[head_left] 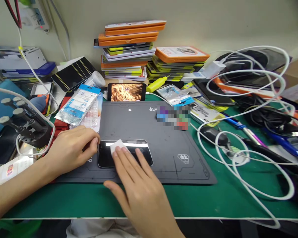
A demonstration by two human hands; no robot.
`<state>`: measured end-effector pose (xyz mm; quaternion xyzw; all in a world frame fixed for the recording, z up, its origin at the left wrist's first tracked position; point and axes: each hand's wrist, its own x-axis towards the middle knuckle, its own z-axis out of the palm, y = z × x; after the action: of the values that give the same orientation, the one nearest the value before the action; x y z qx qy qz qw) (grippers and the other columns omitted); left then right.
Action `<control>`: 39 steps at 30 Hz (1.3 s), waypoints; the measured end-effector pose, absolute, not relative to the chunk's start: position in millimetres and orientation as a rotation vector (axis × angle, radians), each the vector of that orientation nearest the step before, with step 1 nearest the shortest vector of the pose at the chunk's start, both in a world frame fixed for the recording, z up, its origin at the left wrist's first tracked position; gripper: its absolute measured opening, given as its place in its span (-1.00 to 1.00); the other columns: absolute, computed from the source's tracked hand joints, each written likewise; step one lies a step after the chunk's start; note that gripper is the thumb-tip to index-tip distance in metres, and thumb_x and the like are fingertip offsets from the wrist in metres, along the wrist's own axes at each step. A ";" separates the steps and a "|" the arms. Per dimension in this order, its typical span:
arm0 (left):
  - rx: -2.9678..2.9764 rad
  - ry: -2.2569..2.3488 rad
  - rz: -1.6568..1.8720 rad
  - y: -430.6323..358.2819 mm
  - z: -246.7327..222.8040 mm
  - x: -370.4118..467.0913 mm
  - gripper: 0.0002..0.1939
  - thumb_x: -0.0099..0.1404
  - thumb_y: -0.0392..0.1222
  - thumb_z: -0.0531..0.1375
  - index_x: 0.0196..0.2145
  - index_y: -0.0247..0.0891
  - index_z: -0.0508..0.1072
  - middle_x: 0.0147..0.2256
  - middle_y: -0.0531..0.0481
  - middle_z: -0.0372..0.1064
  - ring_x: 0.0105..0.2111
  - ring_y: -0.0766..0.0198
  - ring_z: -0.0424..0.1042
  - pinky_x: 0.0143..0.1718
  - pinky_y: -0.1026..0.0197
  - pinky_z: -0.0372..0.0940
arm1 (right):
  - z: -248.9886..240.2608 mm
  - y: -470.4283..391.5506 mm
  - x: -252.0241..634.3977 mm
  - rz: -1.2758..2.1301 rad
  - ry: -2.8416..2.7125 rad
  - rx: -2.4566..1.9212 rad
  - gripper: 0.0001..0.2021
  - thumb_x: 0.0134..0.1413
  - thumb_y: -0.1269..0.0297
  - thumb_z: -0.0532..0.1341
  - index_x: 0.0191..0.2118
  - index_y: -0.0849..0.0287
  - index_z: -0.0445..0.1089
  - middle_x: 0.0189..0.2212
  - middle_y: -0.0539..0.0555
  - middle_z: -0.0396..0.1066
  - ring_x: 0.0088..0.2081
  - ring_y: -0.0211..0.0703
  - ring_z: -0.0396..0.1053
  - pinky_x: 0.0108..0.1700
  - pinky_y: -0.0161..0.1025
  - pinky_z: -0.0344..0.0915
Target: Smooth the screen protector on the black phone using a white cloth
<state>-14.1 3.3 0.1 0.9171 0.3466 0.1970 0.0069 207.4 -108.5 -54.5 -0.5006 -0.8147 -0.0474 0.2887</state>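
A phone (106, 158) with a dark glossy screen lies flat, screen up, on the grey mat (139, 124). My right hand (139, 185) has its fingers stretched over the screen, the fingertips pressing a small white wipe (118, 144) against the glass, with the thumb spread to the left. At the phone's left end rests my left hand (75, 145), its fingers curled in and the thumb against the index finger by the phone's edge. Whether anything is inside that curl is hidden.
Behind the mat, a second phone (126, 92) shows a picture. Stacked orange and yellow boxes (129, 39) stand by the wall. White cables (238, 115) loop over the right side. A tool holder (37, 135) and packets (76, 104) sit at left.
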 end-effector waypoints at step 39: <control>2.914 1.115 0.669 2.0 -9.3 -15.3 -0.75 0.48 -0.30 0.03 -0.37 -0.20 0.38 -0.45 0.09 0.38 -0.43 0.27 0.40 -0.34 0.17 0.18 | -66.1 -117.2 242.3 -0.371 -2.196 -1.497 -0.33 0.58 -0.04 0.04 0.44 0.48 0.22 0.42 0.28 0.28 0.43 0.09 0.30 0.42 0.07 0.28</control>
<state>-15.3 2.0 -9.3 0.9130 0.3492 0.2095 -0.0246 242.3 -117.2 -66.1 -0.5432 -0.7970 -0.1346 0.2270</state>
